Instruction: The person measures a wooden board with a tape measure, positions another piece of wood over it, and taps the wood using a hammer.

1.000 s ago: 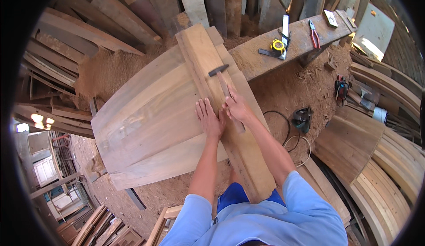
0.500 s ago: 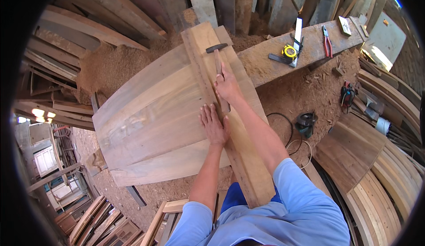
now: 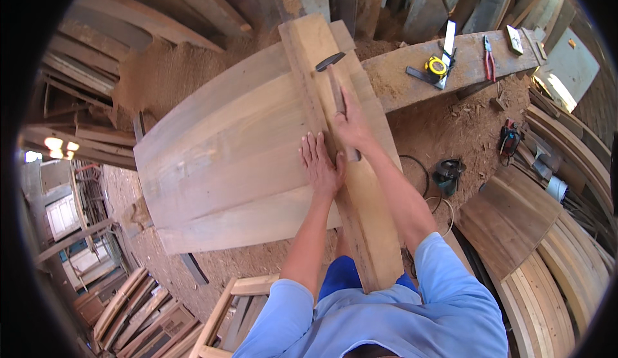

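My right hand [image 3: 353, 125] is closed around the wooden handle of a hammer [image 3: 330, 61], whose dark head points toward the far end of a thick wooden beam [image 3: 376, 229]. The hammer lies along the beam's top face or just over it; I cannot tell if they touch. My left hand [image 3: 322, 166] rests with its fingers stretched out on a wide, curved-edged wooden panel [image 3: 225, 145], its thumb against the beam's left side. Lengthwise, the beam runs across the panel toward my body, its near end at my waist.
At the far right, a plank bench [image 3: 473, 62] carries a yellow tape measure [image 3: 437, 66], a square [image 3: 449, 42] and red-handled pliers [image 3: 489, 62]. A corded power tool [image 3: 448, 176] sits on the sawdust-covered floor. Stacked curved timber stands at the right, and a wooden frame [image 3: 222, 313] near left.
The view has shifted, so the beam and hands appear farther right. The hammer head is tilted more and sits slightly nearer along the beam. Both hands keep the same hold.
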`<state>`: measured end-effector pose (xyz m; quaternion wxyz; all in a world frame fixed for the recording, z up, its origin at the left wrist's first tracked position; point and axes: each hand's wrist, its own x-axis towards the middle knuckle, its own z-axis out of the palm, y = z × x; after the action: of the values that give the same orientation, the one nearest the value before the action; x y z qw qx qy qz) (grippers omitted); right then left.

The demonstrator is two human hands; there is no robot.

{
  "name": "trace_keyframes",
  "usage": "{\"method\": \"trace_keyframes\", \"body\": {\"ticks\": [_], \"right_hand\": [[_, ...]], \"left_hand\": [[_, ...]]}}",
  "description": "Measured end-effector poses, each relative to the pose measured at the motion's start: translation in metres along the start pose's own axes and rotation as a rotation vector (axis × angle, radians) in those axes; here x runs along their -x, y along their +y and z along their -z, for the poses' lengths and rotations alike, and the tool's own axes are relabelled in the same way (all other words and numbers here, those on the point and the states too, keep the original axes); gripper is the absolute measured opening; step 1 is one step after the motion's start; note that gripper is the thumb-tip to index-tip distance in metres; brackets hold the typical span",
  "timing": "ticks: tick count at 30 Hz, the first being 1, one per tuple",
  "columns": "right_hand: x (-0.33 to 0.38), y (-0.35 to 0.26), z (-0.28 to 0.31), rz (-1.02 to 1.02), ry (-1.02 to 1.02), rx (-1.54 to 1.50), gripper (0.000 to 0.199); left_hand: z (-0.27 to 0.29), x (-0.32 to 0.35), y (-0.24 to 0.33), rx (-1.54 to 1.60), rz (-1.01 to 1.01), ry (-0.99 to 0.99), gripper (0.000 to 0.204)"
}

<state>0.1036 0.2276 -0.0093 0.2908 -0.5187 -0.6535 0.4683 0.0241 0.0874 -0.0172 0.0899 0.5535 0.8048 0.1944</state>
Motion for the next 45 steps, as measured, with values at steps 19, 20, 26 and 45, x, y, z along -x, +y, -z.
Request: {"method": "trace_keyframes", "body": {"ticks": [19,20,26,45], "right_hand": [[0.110,-0.030,0.054,0.181,-0.184,0.380,0.067],[0.100,-0.033,0.048,0.188,-0.189,0.376,0.067],[0.022,-0.049,0.046,0.239,-0.124,0.471,0.063],[0.011,-0.071,0.043,0.356,-0.146,0.492,0.064]], "left_hand": [[-0.004,0.000,0.002,-0.101,0.070,0.119,0.084],[-0.004,0.002,-0.001,-0.106,0.076,0.124,0.084],[-0.002,0.000,0.009,-0.057,0.091,0.096,0.084],[0.003,-0.001,0.006,-0.055,0.077,0.100,0.081]]}}
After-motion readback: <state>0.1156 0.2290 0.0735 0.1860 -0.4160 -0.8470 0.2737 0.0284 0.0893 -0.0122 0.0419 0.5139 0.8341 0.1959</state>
